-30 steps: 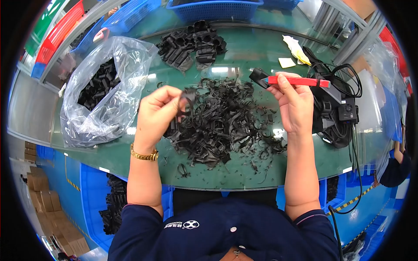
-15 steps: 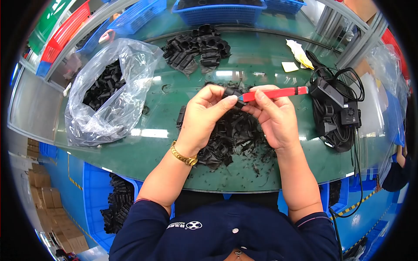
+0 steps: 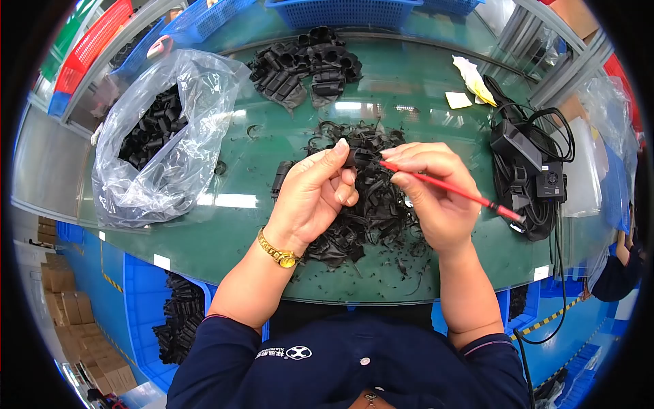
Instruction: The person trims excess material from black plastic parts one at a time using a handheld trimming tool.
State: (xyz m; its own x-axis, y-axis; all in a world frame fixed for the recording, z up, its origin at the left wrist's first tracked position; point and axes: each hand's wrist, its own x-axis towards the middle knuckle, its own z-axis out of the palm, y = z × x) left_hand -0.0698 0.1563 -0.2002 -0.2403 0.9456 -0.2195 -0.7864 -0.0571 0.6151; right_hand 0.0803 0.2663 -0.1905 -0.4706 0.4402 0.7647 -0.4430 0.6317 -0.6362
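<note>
My left hand (image 3: 306,194) is closed on a small black tubular part (image 3: 356,159), thumb and fingers pinching it above the scrap pile. Fingers of my right hand (image 3: 439,187) grip a slim, flat-handled red utility knife (image 3: 453,189). Its tip points left and is at the black part; the blade itself is too small to make out. Below both hands lies a heap of black trimmings (image 3: 340,235). A similar black part (image 3: 281,178) rests beside my left hand.
A clear plastic bag (image 3: 170,143) of black parts stands at left. More black parts (image 3: 303,68) lie at the back, before a blue basket (image 3: 344,13). Black devices with cables (image 3: 528,167) sit at right, near a yellow paper (image 3: 458,100). A blue bin (image 3: 144,320) is below the table.
My right hand has turned the knife, so its handle now slopes down to the right and shows its narrow edge. My left hand has tilted the black part and curled its fingers.
</note>
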